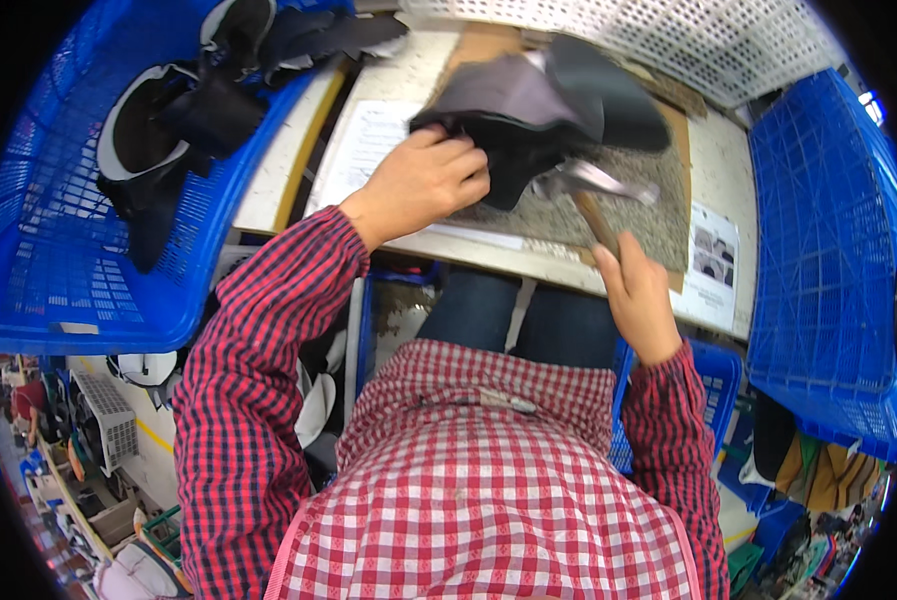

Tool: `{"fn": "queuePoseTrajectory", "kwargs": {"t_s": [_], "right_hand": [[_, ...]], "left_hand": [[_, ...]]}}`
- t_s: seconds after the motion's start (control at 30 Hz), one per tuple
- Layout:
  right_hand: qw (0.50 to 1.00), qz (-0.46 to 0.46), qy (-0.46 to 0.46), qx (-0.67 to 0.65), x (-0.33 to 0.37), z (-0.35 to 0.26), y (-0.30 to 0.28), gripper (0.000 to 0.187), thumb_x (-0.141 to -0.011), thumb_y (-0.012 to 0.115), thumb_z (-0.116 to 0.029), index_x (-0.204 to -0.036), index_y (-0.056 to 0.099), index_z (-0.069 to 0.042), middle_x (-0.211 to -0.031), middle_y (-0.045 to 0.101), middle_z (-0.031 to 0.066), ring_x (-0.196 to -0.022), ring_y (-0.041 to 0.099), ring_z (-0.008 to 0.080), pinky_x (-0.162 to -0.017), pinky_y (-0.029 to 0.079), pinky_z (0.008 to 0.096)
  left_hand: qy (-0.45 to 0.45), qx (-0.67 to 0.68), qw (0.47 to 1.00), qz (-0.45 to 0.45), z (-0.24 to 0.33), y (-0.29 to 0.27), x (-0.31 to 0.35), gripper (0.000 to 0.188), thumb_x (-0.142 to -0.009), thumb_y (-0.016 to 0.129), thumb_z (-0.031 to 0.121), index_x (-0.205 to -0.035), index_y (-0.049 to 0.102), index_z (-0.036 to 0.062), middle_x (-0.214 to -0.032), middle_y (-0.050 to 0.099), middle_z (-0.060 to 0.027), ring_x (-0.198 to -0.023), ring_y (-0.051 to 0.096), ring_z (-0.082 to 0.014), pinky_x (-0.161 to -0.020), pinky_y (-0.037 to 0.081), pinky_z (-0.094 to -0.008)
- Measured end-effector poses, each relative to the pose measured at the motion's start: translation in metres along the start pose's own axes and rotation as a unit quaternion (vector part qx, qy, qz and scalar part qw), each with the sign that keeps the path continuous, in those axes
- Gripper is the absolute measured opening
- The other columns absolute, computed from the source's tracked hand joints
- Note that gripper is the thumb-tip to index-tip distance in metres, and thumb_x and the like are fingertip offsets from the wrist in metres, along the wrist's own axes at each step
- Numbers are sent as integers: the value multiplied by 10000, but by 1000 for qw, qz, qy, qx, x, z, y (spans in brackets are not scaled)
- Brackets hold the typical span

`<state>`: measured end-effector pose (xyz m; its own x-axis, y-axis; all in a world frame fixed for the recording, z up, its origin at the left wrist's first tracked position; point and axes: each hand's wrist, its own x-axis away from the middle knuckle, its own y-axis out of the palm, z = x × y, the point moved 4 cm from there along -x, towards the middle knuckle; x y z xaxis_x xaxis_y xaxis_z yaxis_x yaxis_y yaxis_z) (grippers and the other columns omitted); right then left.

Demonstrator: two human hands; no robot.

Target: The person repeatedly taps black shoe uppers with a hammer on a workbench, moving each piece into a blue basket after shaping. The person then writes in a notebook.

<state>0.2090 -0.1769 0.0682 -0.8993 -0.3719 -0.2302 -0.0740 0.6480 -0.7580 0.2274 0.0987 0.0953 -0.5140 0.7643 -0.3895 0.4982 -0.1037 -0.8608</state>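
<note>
My left hand [426, 183] grips the near left edge of a black shoe upper [513, 105], a soft piece blurred by motion. Its grey-purple inside faces up, and a broad black flap rises at the right. In my right hand [638, 295] is a hammer [598, 215], held by its wooden handle. The metal head lies just below and right of the upper; I cannot tell whether they touch. Beneath both is a rough grey pad [643, 215] on the work table. My left fingertips are partly hidden by the black material.
A blue crate [183, 325] at the left holds several black and white shoe uppers [148, 120]. Another blue crate [818, 250] stands upright at the right, and a white perforated basket [658, 35] borders the back. Printed sheets [708, 265] lie on the table [723, 165].
</note>
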Motion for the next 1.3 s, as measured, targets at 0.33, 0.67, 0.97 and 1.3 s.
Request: {"fn": "queuePoseTrajectory", "kwargs": {"t_s": [0.33,0.67,0.97,1.3], "right_hand": [[993,-57,5,104,-9,43,53,339,-1050,568,-324,-983,530,6,-746,666,281,-724,659,505,-649,524,576],[996,-70,-24,47,-37,-24,-16,354,-1062,551,-371,-982,539,-26,-713,652,246,-721,674,454,-610,517,530],[995,-72,-42,52,-47,-2,11,354,-1059,547,-371,-998,548,-22,-732,664,235,-705,671,462,-610,532,538],[993,-64,-15,101,-53,24,21,371,-1063,544,-358,-994,547,6,-759,663,288,-743,662,498,-652,514,573]], "left_hand": [[-105,21,985,136,10,-35,-13,497,-823,718,101,-1298,697,245,-1287,645,-36,-1200,599,-266,-915,533,-389],[-262,186,947,-18,-34,34,-39,307,-985,668,288,-1259,698,151,-1043,736,-175,-953,708,-388,-834,567,-449],[-287,196,938,-2,-40,41,-42,304,-972,661,273,-1227,707,114,-983,733,-213,-926,705,-412,-832,570,-478],[-339,225,910,78,-33,37,-23,532,-898,757,211,-1404,602,158,-1196,686,-175,-1081,683,-356,-881,558,-438]]}}
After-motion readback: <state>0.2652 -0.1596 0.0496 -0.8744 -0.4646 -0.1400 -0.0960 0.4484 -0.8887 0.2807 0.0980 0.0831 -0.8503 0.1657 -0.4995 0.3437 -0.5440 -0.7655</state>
